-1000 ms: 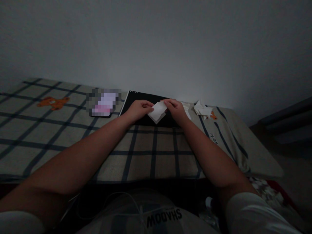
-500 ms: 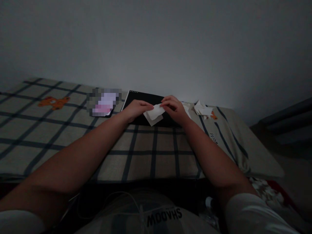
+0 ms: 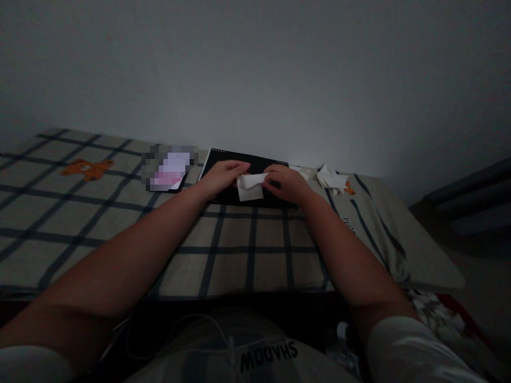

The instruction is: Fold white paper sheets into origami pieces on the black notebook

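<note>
A small white piece of paper (image 3: pixel 251 192), partly folded over along its top, is between my two hands above a black spiral-hole notebook (image 3: pixel 223 200). My left hand (image 3: pixel 228 174) is closed at the paper's upper left corner, thumb and fingers together. At the right end of the fold, my right hand (image 3: pixel 285 182) pinches the paper between thumb and fingers. Another white sheet (image 3: pixel 302 172) lies partly hidden behind my right hand. Farther right sits a loose pile of crumpled paper pieces (image 3: pixel 332 178).
A phone (image 3: pixel 172 169) with a lit, partly blurred screen lies left of the notebook. The checked cloth (image 3: pixel 231 255) covers the surface, with an orange bear print (image 3: pixel 87 168) at left. A pale wall (image 3: pixel 255 80) rises behind. A plastic bottle (image 3: pixel 343 340) stands below the front edge.
The paper has turned from a slanted position to a squarer one, and its fold now runs across the top. My right hand has shifted slightly down and its fingers have curled in.
</note>
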Demonstrator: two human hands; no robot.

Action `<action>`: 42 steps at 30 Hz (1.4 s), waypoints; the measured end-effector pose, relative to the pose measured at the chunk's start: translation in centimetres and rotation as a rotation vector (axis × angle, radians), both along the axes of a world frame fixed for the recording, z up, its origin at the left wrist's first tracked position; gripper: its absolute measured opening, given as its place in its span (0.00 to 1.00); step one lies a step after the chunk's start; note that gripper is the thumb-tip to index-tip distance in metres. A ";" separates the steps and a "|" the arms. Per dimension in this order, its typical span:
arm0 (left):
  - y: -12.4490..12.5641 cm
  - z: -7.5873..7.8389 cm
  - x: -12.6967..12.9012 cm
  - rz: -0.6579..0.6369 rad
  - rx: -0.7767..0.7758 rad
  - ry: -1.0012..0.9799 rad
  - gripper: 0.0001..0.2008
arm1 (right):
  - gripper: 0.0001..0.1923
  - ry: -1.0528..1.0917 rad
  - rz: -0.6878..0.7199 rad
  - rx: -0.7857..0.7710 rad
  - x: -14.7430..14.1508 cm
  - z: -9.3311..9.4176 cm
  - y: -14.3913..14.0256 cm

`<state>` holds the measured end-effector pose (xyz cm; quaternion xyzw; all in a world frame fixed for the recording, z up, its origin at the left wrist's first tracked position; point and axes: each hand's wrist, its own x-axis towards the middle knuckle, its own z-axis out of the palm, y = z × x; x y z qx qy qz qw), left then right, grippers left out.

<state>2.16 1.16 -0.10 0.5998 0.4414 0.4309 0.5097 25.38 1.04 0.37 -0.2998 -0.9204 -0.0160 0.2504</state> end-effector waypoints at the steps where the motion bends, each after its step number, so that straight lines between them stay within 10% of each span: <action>1: -0.2 0.2 0.0 -0.009 0.028 -0.007 0.20 | 0.07 -0.005 -0.020 0.016 0.0 -0.1 0.0; 9: 0.1 -0.5 -0.3 -0.203 0.243 0.074 0.20 | 0.06 0.005 -0.112 0.036 0.4 0.0 0.2; 31: -0.3 1.0 -0.2 -0.062 0.254 -0.055 0.18 | 0.17 0.800 -0.068 -0.588 -0.7 -2.0 1.6; 42: 0.6 -0.1 -0.6 0.014 0.163 0.015 0.33 | 0.18 0.835 -0.087 -0.594 -1.1 -2.2 1.8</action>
